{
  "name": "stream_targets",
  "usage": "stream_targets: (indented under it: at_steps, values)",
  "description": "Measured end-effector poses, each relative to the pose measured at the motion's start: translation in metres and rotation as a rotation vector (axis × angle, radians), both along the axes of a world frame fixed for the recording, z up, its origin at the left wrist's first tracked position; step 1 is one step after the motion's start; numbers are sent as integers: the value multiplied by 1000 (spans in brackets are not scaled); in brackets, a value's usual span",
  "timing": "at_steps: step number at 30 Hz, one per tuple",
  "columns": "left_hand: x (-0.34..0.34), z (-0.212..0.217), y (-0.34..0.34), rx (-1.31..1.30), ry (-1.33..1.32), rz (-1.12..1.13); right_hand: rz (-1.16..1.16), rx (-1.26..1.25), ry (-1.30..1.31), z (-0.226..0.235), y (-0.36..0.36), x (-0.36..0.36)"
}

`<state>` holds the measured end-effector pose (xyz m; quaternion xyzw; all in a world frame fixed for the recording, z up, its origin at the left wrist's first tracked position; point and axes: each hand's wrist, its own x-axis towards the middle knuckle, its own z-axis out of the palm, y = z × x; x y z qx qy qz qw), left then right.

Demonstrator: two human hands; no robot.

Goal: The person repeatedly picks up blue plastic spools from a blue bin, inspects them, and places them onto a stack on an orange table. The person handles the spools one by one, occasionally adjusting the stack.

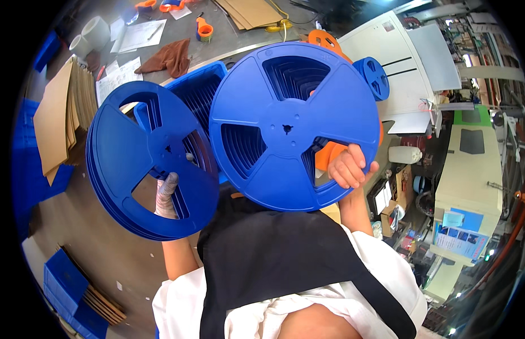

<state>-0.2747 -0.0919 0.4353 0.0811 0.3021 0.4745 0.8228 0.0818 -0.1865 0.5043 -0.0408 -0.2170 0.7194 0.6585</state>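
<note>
My left hand (166, 198), in a thin greyish glove, is closed on a stack of several dark blue plastic reels (124, 152), gripped through a cut-out in the face. This stack is tilted. To its right is a longer stack of blue reels (344, 99), facing up at me. My bare right hand (350, 166) has its fingers curled over the front reel beside its lower right cut-out, gripping the rim area. The thumb lies near the outer edge. What supports the right stack from behind is hidden.
Behind the reels are a blue bin (217, 70), orange reels (327, 42) and a smaller blue reel (378, 79). A grey workbench (245, 42) holds papers, a brown cloth (169, 59) and an orange tape dispenser (204, 29). Cardboard sheets (52, 116) stand at left.
</note>
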Motion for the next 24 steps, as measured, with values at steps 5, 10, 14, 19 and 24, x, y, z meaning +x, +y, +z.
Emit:
stream_targets:
  at_steps: [5,10,14,19,24]
  values:
    - [-9,-1,-1,5,14,-19,88,64,-12,-3,0,6]
    - [-17,-7,0,3,-1,-52,97,51,-3,-6,1,6]
    - [-20,-27,-1,-65,-8,-18,4,-91,-15,-8,-5,2]
    - [-20,-104,17,-106,332,127,-116,-409,-70,-10,-11,-6]
    - [-30,-207,49,-380,312,138,-226,-634,-138,-21,-17,-22]
